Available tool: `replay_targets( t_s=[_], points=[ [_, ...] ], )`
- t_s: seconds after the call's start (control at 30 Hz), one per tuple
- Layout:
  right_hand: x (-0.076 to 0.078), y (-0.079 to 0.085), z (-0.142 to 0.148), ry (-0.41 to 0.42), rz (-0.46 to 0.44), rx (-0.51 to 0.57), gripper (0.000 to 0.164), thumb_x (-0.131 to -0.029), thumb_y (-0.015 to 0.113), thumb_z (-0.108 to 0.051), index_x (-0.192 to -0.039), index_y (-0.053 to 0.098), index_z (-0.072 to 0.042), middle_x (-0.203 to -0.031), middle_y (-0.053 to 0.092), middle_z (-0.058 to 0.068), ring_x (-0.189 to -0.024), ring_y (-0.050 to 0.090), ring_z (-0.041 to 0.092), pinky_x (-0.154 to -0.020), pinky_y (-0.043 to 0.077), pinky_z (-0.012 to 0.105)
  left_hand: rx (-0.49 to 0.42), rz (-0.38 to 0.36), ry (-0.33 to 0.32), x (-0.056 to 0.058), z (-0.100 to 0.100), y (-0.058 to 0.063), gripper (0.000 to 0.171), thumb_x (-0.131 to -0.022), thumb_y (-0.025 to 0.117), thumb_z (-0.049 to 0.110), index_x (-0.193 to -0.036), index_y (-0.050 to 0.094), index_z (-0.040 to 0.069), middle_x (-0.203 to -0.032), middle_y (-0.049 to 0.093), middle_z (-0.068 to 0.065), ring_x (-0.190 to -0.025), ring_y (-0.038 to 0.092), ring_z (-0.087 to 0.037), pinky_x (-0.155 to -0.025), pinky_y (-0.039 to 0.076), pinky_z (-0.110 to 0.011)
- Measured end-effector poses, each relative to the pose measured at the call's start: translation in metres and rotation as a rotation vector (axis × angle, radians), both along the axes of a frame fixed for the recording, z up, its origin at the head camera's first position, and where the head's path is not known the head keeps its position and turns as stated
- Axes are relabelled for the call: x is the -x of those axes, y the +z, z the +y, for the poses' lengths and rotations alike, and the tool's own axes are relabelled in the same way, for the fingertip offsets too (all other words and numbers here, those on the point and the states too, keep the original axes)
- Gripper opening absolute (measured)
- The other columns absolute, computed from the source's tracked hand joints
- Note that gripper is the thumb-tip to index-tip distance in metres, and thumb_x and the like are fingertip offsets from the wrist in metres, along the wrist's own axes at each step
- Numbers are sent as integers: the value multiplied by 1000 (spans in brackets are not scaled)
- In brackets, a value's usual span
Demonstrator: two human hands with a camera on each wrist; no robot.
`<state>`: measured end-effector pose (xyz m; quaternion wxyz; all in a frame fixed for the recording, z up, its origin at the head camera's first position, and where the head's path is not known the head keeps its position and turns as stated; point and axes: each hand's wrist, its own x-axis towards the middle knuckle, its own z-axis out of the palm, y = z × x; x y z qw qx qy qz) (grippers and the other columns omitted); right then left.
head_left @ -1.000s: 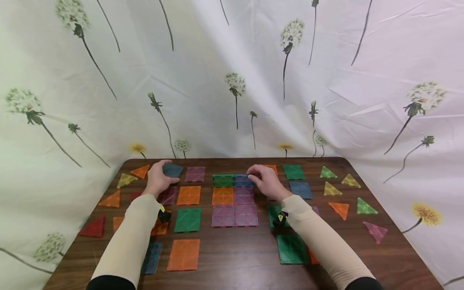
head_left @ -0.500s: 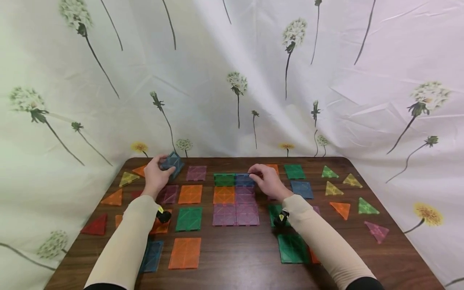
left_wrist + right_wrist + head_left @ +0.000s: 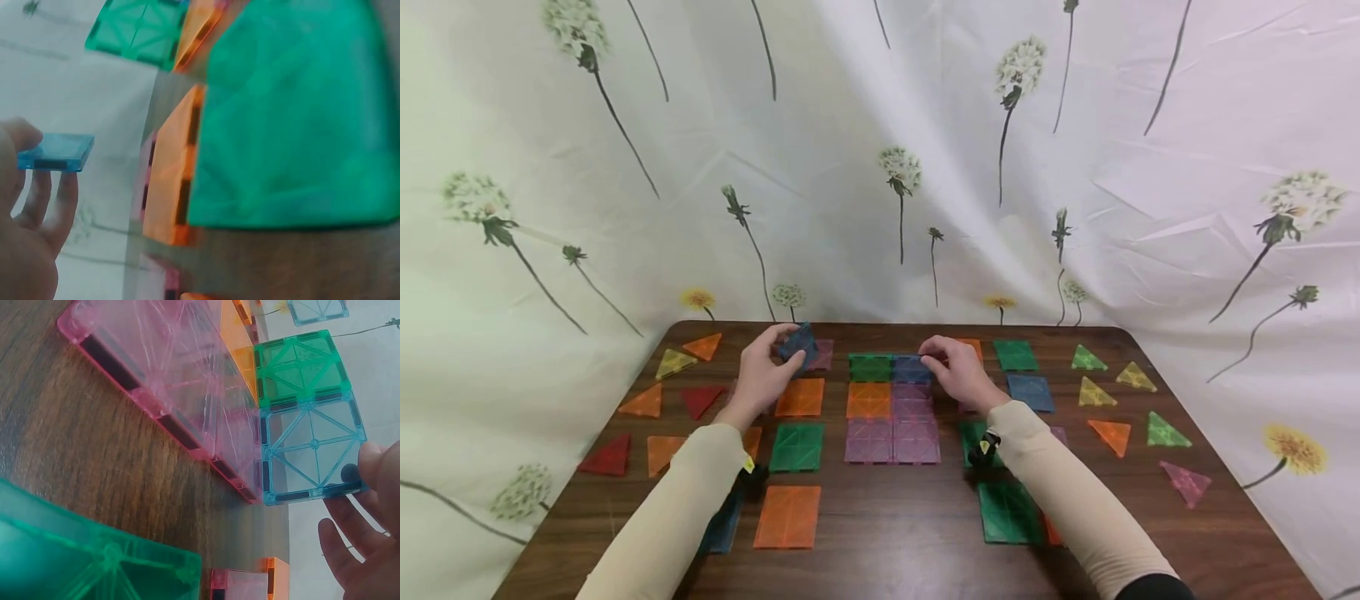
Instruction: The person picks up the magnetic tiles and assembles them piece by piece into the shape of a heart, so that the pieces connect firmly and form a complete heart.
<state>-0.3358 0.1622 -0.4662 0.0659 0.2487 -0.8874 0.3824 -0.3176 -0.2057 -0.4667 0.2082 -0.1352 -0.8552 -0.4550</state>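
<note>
My left hand (image 3: 763,371) pinches a blue square magnetic tile (image 3: 801,346), raised and tilted over the back left of the table. In the left wrist view that tile (image 3: 59,150) lies between thumb and fingers. My right hand (image 3: 958,373) pinches the outer edge of a second blue square tile (image 3: 312,450), which stands upright beside an upright green square tile (image 3: 303,369). Both stand along the back edge of a flat two-by-two block, made of an orange tile (image 3: 868,400) and several purple tiles (image 3: 870,440).
Flat square tiles lie on both sides of the block, among them an orange one (image 3: 787,517) and a green one (image 3: 1011,512). Triangular tiles, such as a red one (image 3: 606,456) and a pink one (image 3: 1186,483), lie farther out. A flower-print cloth (image 3: 835,167) hangs behind the table.
My left hand has picked up the blue square tile from the back left and moved right with it. My right hand has stayed at the upright blue tile.
</note>
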Motion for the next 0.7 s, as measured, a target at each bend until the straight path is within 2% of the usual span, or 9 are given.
replay_targets(
  t_s=[0.2,0.4,0.57,0.7],
  points=[
    [1,-1,1,-15,3,1,12,-107,64,-15,-117,70,-13,-115,73,5,-103,69,22,-91,58,44,17,11,2,-16,17,-3,40,-95,75,6,-133,64,8,-102,66,-14,-79,62,-25,-70,53,-36],
    [-1,0,2,-10,12,-4,12,-107,63,-13,-116,70,-11,-114,73,7,-103,70,24,-91,58,45,49,-42,-30,-30,34,-3,40,-92,75,4,-129,62,9,-97,64,-10,-81,61,-21,-70,52,-33],
    [-2,1,1,-4,15,-3,12,-107,63,-13,-117,70,-11,-114,73,7,-103,70,24,-90,58,45,68,-81,-82,-36,49,-3,40,-91,73,2,-128,60,8,-94,63,-9,-77,58,-20,-69,49,-33],
    [-3,2,-1,-4,5,-6,12,-107,64,-13,-117,70,-12,-114,73,6,-103,70,24,-91,58,45,102,-99,-89,-39,59,-6,40,-91,73,2,-128,59,8,-90,61,-7,-71,52,-19,-68,45,-34]
  ],
)
